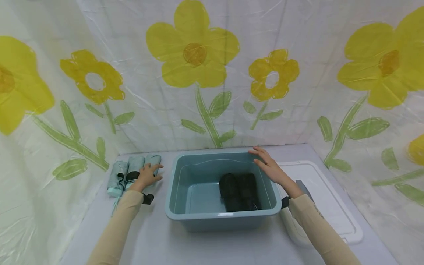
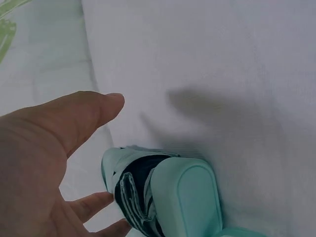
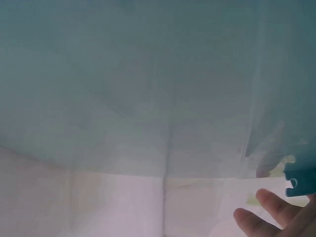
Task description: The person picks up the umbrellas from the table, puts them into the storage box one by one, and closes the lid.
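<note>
Three light teal folded umbrellas (image 1: 117, 176) lie side by side at the table's left. My left hand (image 1: 148, 176) is over the rightmost ones with its fingers spread. In the left wrist view, the thumb stands apart from a teal umbrella (image 2: 185, 197) while fingertips are close beside it; contact is unclear. At the middle stands a blue-grey plastic bin (image 1: 223, 221), holding two black rolled objects (image 1: 236, 193), probably folded umbrellas too. My right hand (image 1: 269, 165) is at the bin's back right rim, fingers extended. The right wrist view shows the bin's outer wall (image 3: 148, 89) and fingertips near its edge.
A white lid (image 1: 326, 198) lies on the table right of the bin, under the right forearm. Behind the table hangs a white sheet (image 1: 218, 121) printed with yellow flowers. A dark strap end (image 1: 148, 199) shows by the left wrist.
</note>
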A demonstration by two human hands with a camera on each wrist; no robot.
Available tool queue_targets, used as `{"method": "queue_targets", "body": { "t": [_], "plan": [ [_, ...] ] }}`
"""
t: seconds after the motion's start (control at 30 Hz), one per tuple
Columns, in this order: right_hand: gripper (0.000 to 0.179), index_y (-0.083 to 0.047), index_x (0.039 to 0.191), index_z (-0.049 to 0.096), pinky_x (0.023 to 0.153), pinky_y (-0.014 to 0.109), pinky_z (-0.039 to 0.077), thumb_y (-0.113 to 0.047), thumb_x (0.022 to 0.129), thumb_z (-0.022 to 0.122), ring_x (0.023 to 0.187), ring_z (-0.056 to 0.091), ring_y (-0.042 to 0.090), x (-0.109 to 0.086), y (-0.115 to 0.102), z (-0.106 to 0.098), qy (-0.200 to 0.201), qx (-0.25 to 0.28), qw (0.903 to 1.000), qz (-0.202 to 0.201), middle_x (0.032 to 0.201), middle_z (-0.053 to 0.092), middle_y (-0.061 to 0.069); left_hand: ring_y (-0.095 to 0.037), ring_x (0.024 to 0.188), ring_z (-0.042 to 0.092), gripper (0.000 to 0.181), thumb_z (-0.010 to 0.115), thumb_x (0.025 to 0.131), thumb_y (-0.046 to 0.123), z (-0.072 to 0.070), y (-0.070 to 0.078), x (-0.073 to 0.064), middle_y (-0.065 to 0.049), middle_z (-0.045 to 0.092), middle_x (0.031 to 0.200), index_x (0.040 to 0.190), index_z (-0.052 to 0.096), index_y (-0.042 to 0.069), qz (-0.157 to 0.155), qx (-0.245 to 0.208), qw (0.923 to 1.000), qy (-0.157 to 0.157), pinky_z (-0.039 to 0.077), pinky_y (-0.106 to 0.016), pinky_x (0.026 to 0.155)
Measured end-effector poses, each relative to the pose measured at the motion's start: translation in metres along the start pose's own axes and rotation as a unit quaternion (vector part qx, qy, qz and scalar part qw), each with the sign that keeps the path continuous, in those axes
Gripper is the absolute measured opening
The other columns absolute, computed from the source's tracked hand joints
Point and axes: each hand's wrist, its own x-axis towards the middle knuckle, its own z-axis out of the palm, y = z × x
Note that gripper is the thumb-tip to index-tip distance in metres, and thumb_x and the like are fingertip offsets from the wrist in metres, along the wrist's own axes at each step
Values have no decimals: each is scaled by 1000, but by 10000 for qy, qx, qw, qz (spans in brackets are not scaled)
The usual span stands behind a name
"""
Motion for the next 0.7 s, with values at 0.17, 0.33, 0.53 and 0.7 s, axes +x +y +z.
{"method": "queue_targets", "body": {
  "t": [0.17,0.33,0.53,0.7],
  "plan": [
    [39,-7,138,41,101,66,19,-16,100,41,138,16,39,1,-1,1,-5,37,10000,14,149,21,19,-66,119,14,47,59,89,17,-1,0,2,-42,10,139,132,45,5,-261,264,9993,80,29,-73,87],
    [39,-7,138,41,102,65,18,-15,100,40,138,15,38,1,-4,1,17,32,10000,85,150,20,17,-66,112,23,47,59,88,19,-2,-5,9,-44,14,136,132,46,6,-464,608,9968,211,31,-69,86],
    [39,3,137,39,101,67,17,-5,98,41,136,15,44,-4,-31,-4,-98,149,9998,132,148,19,25,-59,102,32,39,61,85,19,1,-10,15,-44,24,128,122,55,7,-612,823,9941,360,33,-64,83],
    [39,4,136,39,100,67,18,-5,98,40,135,16,45,-6,-35,-6,-71,155,9998,137,147,19,26,-56,98,36,33,62,83,14,1,-5,16,-42,30,119,115,60,7,-489,1009,9929,392,38,-61,79]
  ]
}}
